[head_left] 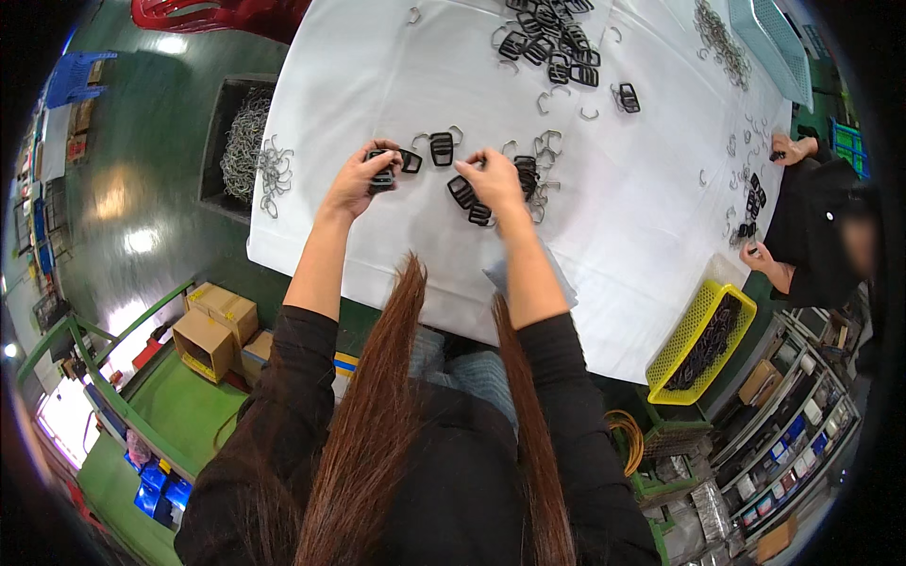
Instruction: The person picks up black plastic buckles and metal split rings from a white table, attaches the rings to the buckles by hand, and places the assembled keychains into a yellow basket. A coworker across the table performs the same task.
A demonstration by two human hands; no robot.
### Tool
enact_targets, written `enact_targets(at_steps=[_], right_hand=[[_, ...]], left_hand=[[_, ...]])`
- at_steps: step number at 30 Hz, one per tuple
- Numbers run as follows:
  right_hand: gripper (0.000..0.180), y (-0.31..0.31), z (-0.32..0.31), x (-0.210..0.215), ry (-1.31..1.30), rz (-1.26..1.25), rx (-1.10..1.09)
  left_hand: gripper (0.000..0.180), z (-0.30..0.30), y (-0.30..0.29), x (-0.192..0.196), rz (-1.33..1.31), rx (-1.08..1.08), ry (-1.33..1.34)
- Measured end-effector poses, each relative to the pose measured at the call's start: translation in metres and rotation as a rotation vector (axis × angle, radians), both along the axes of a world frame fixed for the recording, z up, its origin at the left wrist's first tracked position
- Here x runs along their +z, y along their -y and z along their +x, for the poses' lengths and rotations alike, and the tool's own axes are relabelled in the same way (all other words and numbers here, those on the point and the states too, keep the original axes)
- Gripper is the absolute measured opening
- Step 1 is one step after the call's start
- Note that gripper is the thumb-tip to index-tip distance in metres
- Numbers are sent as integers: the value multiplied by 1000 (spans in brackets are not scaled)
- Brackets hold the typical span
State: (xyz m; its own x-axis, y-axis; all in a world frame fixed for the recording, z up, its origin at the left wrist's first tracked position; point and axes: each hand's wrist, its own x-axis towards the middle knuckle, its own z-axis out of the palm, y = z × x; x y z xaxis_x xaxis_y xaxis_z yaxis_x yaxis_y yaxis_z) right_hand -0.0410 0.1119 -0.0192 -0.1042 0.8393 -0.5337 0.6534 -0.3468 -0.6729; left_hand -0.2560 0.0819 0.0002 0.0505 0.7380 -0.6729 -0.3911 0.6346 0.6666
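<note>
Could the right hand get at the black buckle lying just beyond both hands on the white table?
Probably yes. The buckle lies flat and uncovered on the table, just past the right hand, with only small wire hooks beside it. The left hand, holding other buckles, is off to the side.

The left hand [360,179] covers most of the black buckle [384,174] it grips; its fingertips cannot be made out. The right hand [491,179] hides part of the buckle stack [525,175] beside it. The top edge cuts off the buckle pile [552,38] and the teal basket [774,42]. The co-worker's [816,226] face is blurred. The metal hooks [750,127] are too small to tell apart.
</note>
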Motion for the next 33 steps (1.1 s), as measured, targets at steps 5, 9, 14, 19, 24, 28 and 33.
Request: enact_targets(at_steps=[5,9,14,19,24,28,33], right_hand=[[43,-10,-67,-12,408,209,-8],[43,-3,-19,-1,116,148,-38],[48,52,14,14,402,11,-186],[48,65,-5,8,533,-7,-179],[47,59,1,9,457,-39,-89],[46,57,8,9,243,-104,-23],[42,49,-11,5,348,0,19]], left_hand=[[35,17,-3,-23,558,-496,-1345],[34,21,0,-23,437,-702,-1384],[28,23,-3,-16,352,-734,-1330],[23,18,3,-21,209,-621,-1157],[20,-7,20,-22,239,-518,-1080],[17,-17,32,-16,51,-485,-648],[26,-6,46,-7,-213,-478,-87]])
